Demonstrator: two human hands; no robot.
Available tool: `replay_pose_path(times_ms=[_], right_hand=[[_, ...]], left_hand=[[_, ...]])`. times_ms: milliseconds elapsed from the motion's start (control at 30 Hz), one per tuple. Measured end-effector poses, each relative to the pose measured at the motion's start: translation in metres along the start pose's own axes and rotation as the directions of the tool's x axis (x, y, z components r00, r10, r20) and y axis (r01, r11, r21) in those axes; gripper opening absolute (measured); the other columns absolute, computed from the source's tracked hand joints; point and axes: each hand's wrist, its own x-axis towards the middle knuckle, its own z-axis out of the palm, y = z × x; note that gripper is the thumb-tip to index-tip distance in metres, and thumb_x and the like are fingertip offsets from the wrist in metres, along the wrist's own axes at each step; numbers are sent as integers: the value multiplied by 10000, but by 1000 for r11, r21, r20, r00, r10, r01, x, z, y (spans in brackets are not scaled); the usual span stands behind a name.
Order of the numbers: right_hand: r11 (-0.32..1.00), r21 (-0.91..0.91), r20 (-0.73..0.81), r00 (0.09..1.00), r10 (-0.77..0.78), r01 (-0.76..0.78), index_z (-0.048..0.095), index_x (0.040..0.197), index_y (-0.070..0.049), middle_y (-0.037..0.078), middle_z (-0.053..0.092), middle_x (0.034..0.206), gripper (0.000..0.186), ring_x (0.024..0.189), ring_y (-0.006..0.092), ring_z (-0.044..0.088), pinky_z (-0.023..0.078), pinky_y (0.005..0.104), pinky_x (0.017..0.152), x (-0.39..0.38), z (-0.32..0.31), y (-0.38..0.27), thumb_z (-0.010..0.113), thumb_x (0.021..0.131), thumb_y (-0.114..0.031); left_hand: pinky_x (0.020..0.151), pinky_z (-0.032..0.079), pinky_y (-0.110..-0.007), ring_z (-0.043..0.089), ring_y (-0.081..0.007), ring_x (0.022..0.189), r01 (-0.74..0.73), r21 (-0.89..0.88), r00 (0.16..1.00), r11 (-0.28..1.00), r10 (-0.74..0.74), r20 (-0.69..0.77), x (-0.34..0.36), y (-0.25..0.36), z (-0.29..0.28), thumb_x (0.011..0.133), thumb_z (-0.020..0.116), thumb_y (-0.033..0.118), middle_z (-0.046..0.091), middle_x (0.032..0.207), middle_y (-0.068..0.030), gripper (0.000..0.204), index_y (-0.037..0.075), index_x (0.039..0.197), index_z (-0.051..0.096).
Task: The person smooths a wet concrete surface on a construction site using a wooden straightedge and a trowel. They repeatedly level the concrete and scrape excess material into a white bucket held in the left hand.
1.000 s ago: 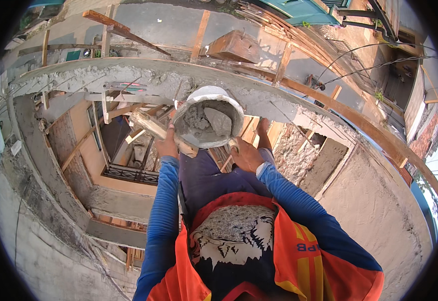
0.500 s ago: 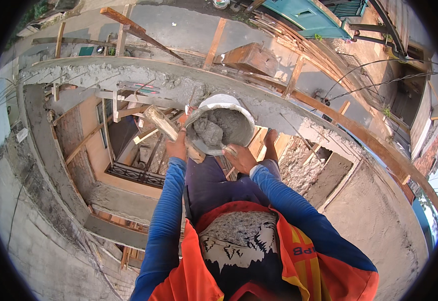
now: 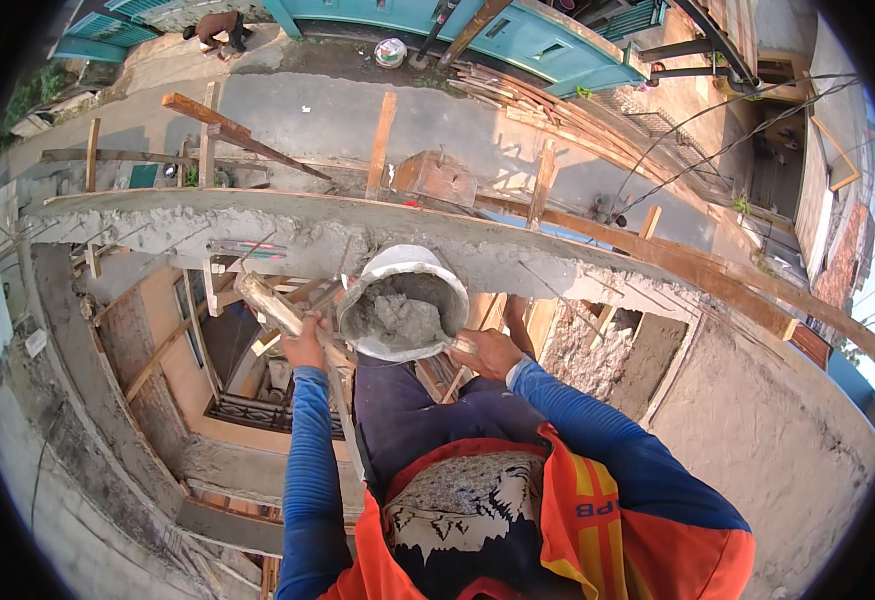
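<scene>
A pale bucket of wet grey mortar sits in front of my legs, against the concrete beam. My left hand is closed around a rough piece of timber to the left of the bucket; the timber's blunt end points up and away. At the bucket's lower right rim, my right hand grips a short wooden handle. What that handle belongs to does not show. Both arms have blue sleeves.
Below left lies an open drop with framing and a metal grille. Rebar pokes from the beam. Beyond it run timber rails, a wooden box and a street, where another person bends down. Cables hang at right.
The view has tilted, so more of the street shows and the bucket appears lower and further left. My right hand has shifted outward along the bucket's rim. Both hands keep their grip.
</scene>
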Motion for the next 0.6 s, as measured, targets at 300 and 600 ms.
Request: replay_pose_path(times_ms=[300,600], right_hand=[[996,-54,-72,994,-77,74,651,1305,-62,285,717,1009,664,1015,454,686,525,504,936,0,12,15,568,958,-623],[968,-194,-110,977,-182,159,693,1173,-81,213,733,880,560,880,400,720,561,487,833,13,-3,-2,583,961,-588]], left_hand=[[626,496,-286,623,-128,667,-205,258,978,944,190,81,50,3,-16,890,727,111,691,863,-80,379,-38,1196,560],[832,567,-364,707,-274,907,-318,662,936,679,337,104,80,14,-14,824,820,304,697,1104,-224,685,-94,1313,553]])
